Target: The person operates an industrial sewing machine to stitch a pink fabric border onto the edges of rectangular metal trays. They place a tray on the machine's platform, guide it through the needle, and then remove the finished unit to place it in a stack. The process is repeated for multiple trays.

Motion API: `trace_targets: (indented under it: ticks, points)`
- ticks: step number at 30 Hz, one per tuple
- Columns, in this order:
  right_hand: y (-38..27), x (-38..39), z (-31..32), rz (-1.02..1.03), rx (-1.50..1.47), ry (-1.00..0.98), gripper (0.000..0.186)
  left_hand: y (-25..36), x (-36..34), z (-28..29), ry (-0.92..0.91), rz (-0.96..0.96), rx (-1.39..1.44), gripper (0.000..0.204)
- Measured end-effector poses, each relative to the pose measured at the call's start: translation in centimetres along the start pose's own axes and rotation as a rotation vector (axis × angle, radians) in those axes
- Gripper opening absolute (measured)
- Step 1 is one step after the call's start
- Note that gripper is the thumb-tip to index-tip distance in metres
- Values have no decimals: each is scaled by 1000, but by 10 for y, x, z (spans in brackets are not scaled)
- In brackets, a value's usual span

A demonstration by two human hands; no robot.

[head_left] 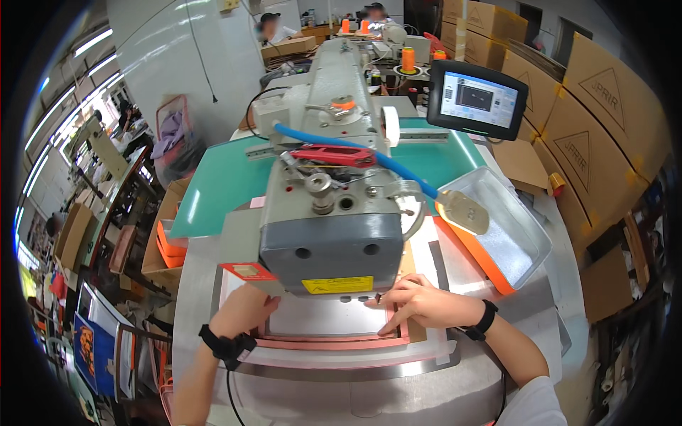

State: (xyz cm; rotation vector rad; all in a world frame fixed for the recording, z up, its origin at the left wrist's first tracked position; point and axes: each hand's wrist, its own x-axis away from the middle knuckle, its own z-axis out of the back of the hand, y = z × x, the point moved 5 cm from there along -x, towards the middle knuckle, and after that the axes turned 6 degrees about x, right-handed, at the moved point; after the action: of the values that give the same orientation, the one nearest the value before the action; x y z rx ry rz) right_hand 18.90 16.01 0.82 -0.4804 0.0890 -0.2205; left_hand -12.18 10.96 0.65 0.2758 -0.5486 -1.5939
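A large programmable sewing machine's grey head (pixel 331 252) stands over a pink-edged rectangular frame (pixel 334 342) holding a pale sheet (pixel 323 316). My left hand (pixel 245 310) rests at the frame's left side, with the thumb showing; its other fingers are mostly hidden beside the machine head. On the right, my right hand (pixel 426 305) is open, fingers apart. One fingertip presses near the frame's lower right corner, while others reach toward the sheet under the head. Small dark ovals (pixel 346 299) lie on the sheet close to those fingers.
Right of the machine sits a grey tray (pixel 522 245) with an orange side (pixel 479 259). Behind it are a touch screen (pixel 477 99) and stacked cardboard boxes (pixel 593 142). A blue hose (pixel 355 147) crosses the machine's top. Two people (pixel 273 30) are at the back.
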Motion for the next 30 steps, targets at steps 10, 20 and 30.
trace_targets:
  ticks: [10,20,30]
  points:
    - [6,3,-5,58,-2,111,32,39,-21,-22,-39,-308,-77,43]
    - [14,4,-9,26,-86,134,25,92,-55,-55,-311,-407,-261,79]
    - [51,-8,28,-227,355,259,38,104,-55,-59,-263,-596,-377,101]
